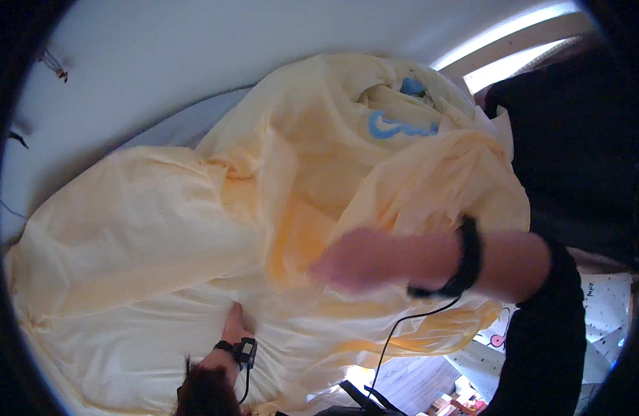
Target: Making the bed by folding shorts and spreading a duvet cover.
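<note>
A large pale yellow cloth, thin and wrinkled like a bed sheet or duvet cover (116, 218), spreads across the bed. Its upper right part is gathered in folds and bears blue markings (397, 127). My right hand (358, 260), blurred, is over the bunched cloth right of centre, with a black strap and a cable at the wrist; its fingers are not clear enough to show a grip. My left hand (239, 322) rests on the flatter cloth at lower centre, a small strapped device at its wrist; its finger shape is largely hidden.
A pale wall (194, 41) runs behind the bed. A wooden frame (512, 44) stands at the upper right beside a large dark fabric shape (574, 145). Wooden-looking floor (418, 377) and small boxes or items (457, 403) show at the bottom right, near a patterned white surface (605, 307).
</note>
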A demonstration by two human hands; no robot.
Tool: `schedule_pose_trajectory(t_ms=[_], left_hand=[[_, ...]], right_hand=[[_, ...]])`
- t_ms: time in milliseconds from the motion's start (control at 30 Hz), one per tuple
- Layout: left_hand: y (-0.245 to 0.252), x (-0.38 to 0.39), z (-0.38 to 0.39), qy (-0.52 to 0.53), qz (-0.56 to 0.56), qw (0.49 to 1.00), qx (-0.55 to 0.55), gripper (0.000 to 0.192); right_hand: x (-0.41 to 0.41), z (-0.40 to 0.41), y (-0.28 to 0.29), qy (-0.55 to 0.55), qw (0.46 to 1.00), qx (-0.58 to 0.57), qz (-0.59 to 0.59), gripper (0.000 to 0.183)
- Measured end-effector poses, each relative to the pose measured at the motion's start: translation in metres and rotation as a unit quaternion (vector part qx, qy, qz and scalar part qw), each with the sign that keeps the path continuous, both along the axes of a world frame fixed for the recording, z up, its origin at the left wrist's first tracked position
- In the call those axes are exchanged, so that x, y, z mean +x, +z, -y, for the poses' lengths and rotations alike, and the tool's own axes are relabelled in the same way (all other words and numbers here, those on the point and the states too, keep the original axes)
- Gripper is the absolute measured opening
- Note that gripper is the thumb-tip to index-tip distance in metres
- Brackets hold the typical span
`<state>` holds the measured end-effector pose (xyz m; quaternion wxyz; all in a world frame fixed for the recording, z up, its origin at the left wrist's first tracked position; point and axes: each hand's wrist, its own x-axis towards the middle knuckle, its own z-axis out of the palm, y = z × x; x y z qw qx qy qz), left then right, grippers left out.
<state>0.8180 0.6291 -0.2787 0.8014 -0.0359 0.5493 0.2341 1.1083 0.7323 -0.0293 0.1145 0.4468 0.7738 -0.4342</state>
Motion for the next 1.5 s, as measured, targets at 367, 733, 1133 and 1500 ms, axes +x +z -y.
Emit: schedule_pose_trajectory(t_ms=[367,733,1133,1500], left_hand=[[-0.081,-0.042,0.035,0.036,0.033,0.998,-0.05,0.027],[-0.043,-0.013,0.028,0.045,-0.045,0.998,-0.015,0.035],[0.016,-0.044,0.138,-0.142,-0.196,0.957,0.16,0.071],[0.062,-0.032,0.188,-0.677,-0.214,0.467,0.527,0.08]], right_hand=[[0.338,0.013,0.152,-0.538,0.668,0.341,0.384,0.058],[0.271,0.092,0.106,-0.669,0.725,0.127,0.101,0.046],[0.372,0.314,0.078,-0.842,0.483,0.109,-0.216,0.059],[0.258,0.359,0.024,-0.787,0.56,-0.167,-0.197,0.045]])
